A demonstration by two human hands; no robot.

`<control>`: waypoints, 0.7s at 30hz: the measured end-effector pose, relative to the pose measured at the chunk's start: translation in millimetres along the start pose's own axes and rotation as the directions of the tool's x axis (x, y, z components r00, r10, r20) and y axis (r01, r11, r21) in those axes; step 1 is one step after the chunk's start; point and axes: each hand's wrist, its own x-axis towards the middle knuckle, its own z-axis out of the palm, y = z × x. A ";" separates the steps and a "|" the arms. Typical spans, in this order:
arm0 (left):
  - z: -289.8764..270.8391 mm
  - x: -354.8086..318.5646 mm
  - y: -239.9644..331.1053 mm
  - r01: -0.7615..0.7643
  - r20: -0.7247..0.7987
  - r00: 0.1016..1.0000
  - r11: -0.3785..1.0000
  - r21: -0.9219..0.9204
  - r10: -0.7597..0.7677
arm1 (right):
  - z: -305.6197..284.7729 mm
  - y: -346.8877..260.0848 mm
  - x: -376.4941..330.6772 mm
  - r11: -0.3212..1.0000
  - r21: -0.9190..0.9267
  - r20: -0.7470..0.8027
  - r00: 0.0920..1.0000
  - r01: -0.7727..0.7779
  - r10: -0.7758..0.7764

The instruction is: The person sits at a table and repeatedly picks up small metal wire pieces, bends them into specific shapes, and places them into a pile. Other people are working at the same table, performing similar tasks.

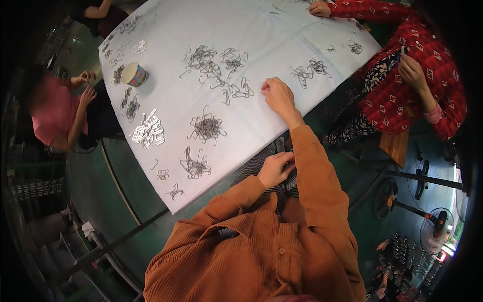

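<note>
My right hand [279, 99] is over the white-covered table [261, 55] near its front edge, fingers curled together. Anything in its grip is too small or hidden to name. Just left of it lie several loose bent wire hooks [241, 90], with a larger tangle of dark hooks [202, 59] beyond. Low in front of my lap, below the table edge, my left hand [275, 169] has its fingers bent inward and closed; what they hold does not show. A round heap of hooks [207, 127] and a looser pile [194, 165] lie on the table to the left.
Bright white metal pieces [148, 129] and a paper cup [134, 74] sit toward the left edge. At right, a person in a red patterned jacket [427, 60] sits close by; a person in pink [58, 105] works at left. A fan [436, 231] stands lower right.
</note>
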 end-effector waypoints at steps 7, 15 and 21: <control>2.9 -13.7 -17.3 0.004 0.015 1.000 1.000 0.018 -0.004 | 31.5 -29.5 15.4 0.991 -0.128 0.072 0.996 -0.041 0.051; -4.1 -4.1 -6.2 -0.102 -0.094 0.990 0.995 0.008 0.102 | 32.4 -29.6 24.0 0.933 -0.336 0.115 0.989 0.131 -0.097; -11.5 -0.3 3.7 0.049 -0.080 0.995 0.995 -0.084 -0.055 | -6.1 -38.8 12.7 0.987 0.067 0.074 0.986 0.144 -0.149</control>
